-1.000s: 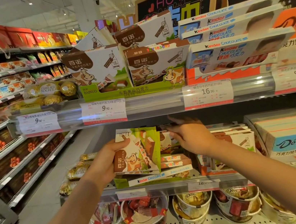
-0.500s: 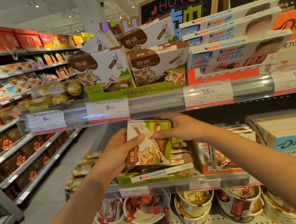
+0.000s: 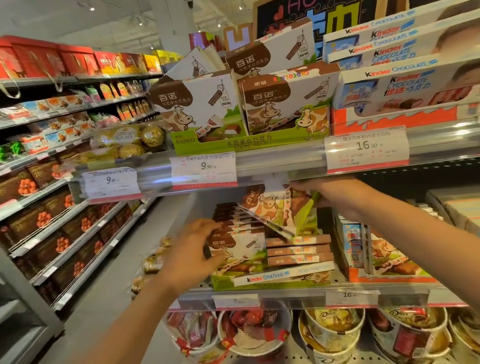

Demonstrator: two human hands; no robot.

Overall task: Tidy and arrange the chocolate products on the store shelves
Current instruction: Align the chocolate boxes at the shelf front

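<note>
Your right hand point(image 3: 331, 200) pinches the tilted white-and-brown cow-printed chocolate box point(image 3: 269, 208) by its upper edge, just under the clear price rail point(image 3: 275, 161), angling it so it can slot behind the upright row of matching brown-topped boxes point(image 3: 234, 237) in the green cardboard display tray point(image 3: 276, 282). Your left hand point(image 3: 192, 255), fingers curled on the row's front, seems to steady it against toppling

"HOT" on chalkboard sign point(image 3: 319, 3), "Kinder Chocolate" on white boxes point(image 3: 421, 81), "BAINUO" on green tray point(image 3: 251, 141), "16.90" on price tag point(image 3: 366, 150)
</note>
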